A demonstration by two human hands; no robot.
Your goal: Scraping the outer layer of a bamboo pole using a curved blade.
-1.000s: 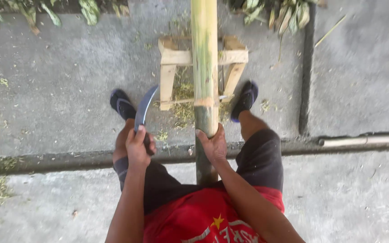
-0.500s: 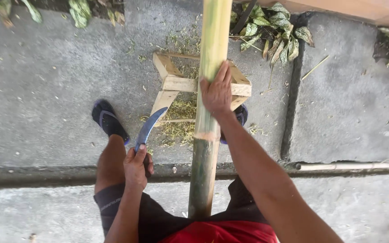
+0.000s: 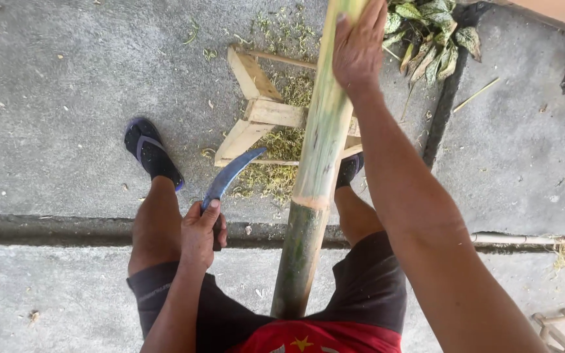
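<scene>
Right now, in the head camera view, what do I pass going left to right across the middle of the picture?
Sandalled foot → left hand gripping the curved blade → wooden stand → bamboo pole → right hand on the pole → leafy plants → thin stick

Soft, even daylight falls across the grey concrete floor (image 3: 67,78), bright but without hard sun; shadows are faint, only a thin dark edge under the sandal (image 3: 152,151) toward 9 o'clock and beneath the wooden stand (image 3: 256,111). A pale sheen runs along the bamboo pole (image 3: 322,131). The curved blade (image 3: 230,176) is crisp. The right hand (image 3: 359,46) at 12 o'clock is slightly motion-softened; the left hand (image 3: 201,232) sharp. Wide-angle stretch bows the forearm (image 3: 439,261) toward 5 o'clock
</scene>
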